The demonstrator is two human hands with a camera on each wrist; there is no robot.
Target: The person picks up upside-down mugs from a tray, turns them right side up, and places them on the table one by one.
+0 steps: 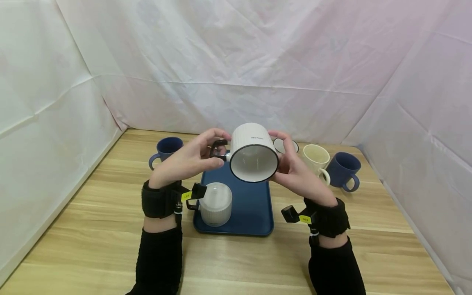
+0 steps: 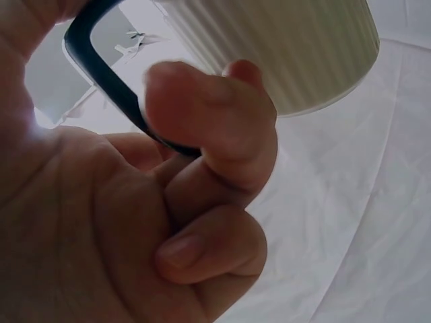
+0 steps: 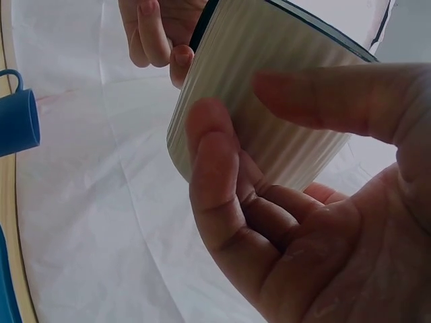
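left hand (image 1: 191, 157) pinching the white ribbed ceramic mug (image 1: 253, 152) by its dark handle | right hand (image 1: 295, 172) gripping its side

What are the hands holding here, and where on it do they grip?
A white ribbed mug, held tipped above the blue tray: the left hand pinches its dark handle, the right hand cups its ribbed side.

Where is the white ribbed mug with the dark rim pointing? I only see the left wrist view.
Observer: The white ribbed mug is tipped on its side, mouth toward the wearer, above the blue tray.
Operator: Is the other hand on it?
Observer: Yes, the right hand holds its ribbed wall; the left hand pinches the dark handle.
Operator: Anything on the tray?
Observer: A second white ribbed cup, upside down.
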